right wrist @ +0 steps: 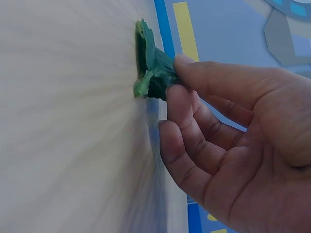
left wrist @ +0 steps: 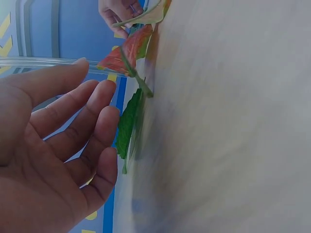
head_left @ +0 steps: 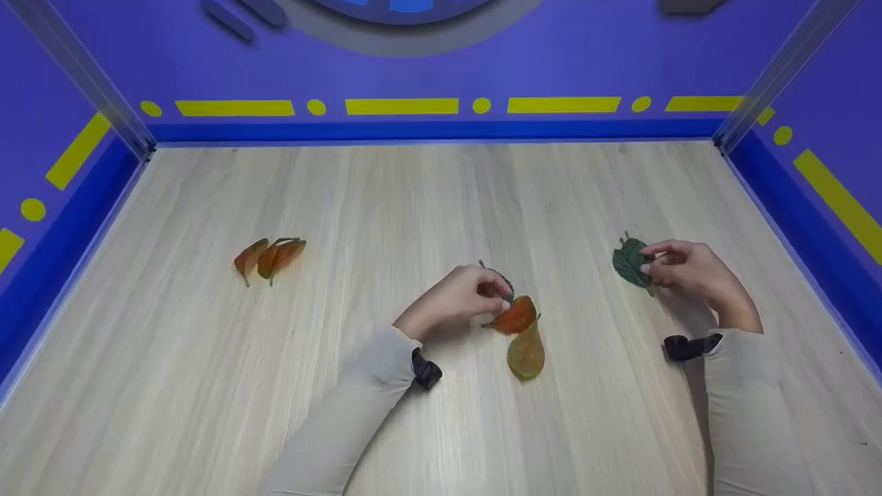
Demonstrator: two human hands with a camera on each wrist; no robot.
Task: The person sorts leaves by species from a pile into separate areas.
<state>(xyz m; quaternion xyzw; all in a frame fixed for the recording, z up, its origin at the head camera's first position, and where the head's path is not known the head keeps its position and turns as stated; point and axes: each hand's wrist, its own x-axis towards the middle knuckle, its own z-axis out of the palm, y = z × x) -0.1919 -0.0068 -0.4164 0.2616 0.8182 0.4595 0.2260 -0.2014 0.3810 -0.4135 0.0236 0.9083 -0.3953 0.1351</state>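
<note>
While reddish leaves (head_left: 279, 260) lie uncontained on the table (head_left: 386, 207), we see, farther right, the left hand (head_left: 458, 293), loosely curved and holding nothing, beside a green leaf (left wrist: 128, 124) and an orange leaf (head_left: 518, 315); a brush could shift either. Farthest right, dark leaves (head_left: 629, 263) pinched by the right hand (head_left: 697, 272) could tear under a tighter squeeze.

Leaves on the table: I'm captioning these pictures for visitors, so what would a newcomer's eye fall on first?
Probably the orange-red leaf and yellowish leaf just right of the middle of the table, near the left hand. Farther right, the right hand pinches a green leaf. Reddish leaves lie towards the left.
</note>
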